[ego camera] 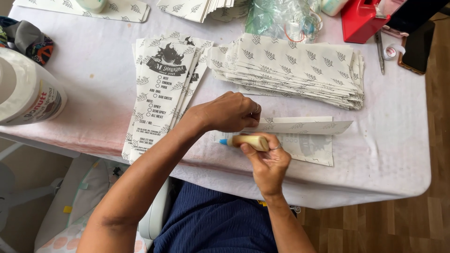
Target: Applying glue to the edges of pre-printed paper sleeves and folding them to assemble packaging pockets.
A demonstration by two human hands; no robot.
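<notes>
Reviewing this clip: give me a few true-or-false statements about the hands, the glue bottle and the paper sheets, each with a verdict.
1. The right hand holds a small glue bottle with a blue tip. True.
2. The left hand rests on the red box. False: it presses the folded paper sheet; the red box sits at the table's far edge.
3. A stack of printed sheets lies beyond the hands. True.
4. The glue bottle's tip points right. False: it points left.

Your left hand point(232, 112) and right hand point(268, 161): each wears a thin ring on its fingers point(255, 110), arms bare and sleeveless to the elbows, dark navy crinkled garment point(211, 225) over your lap.
</notes>
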